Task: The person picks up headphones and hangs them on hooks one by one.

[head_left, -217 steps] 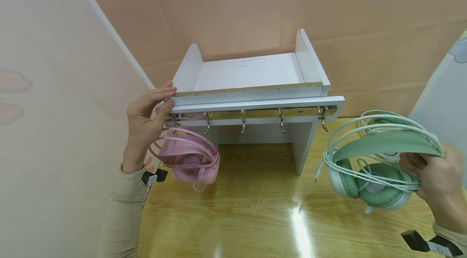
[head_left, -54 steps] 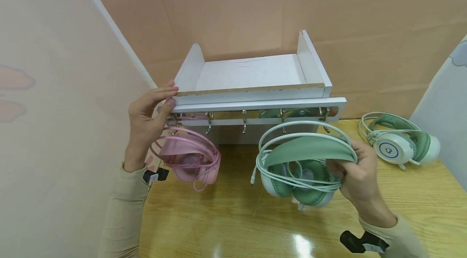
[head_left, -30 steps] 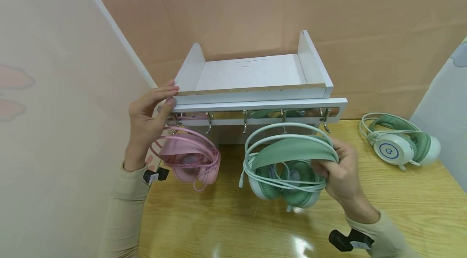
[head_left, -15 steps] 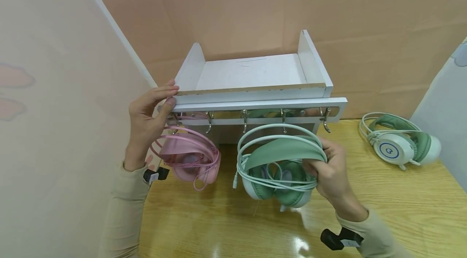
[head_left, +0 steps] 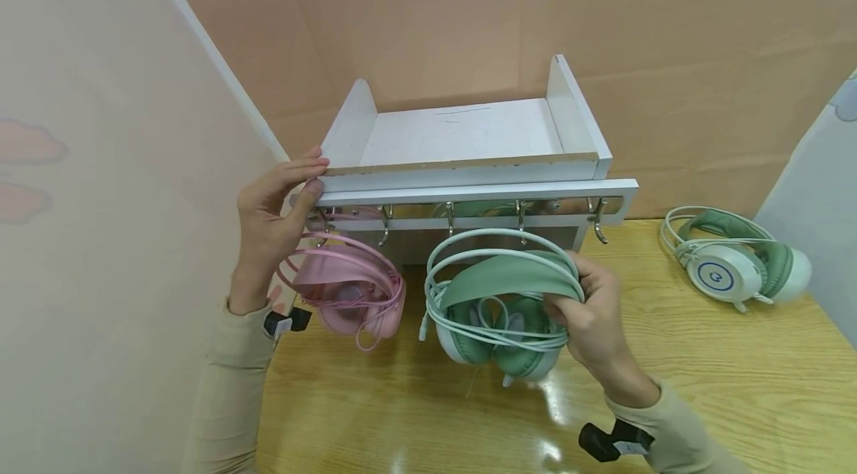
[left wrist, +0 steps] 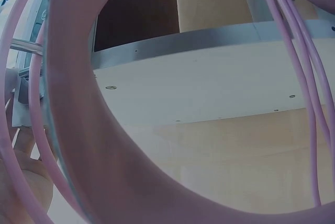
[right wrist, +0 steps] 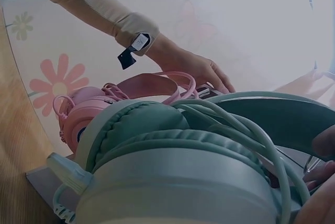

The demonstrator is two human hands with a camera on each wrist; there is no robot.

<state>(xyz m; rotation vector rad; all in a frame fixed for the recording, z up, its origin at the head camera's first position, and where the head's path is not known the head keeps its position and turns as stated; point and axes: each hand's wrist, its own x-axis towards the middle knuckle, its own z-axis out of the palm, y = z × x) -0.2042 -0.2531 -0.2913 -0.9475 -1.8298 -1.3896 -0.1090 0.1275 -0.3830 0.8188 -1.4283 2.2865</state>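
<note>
My left hand [head_left: 271, 217] grips the left end of a white wooden shelf [head_left: 462, 175], fingers on top and thumb on its front. A row of metal hooks [head_left: 450, 218] runs along the shelf's front. Pink headphones [head_left: 351, 288] hang from the leftmost hook, just beside that hand; their band [left wrist: 78, 103] crosses the left wrist view. My right hand [head_left: 592, 310] holds green and white headphones [head_left: 502, 280] by the right side of the headband, cable wound round them. They are in the air before the middle hooks, which seem apart from the band.
A second green and white pair of headphones [head_left: 730, 258] lies on the wooden table [head_left: 750, 377] at the right. Brown paper [head_left: 469, 13] covers the back wall, and a pale wall [head_left: 120, 236] stands close at the left.
My right hand has carried the green headphones leftward from the far right to the middle hooks, slowing lately. The left hand and the pink headphones have stayed in place.
</note>
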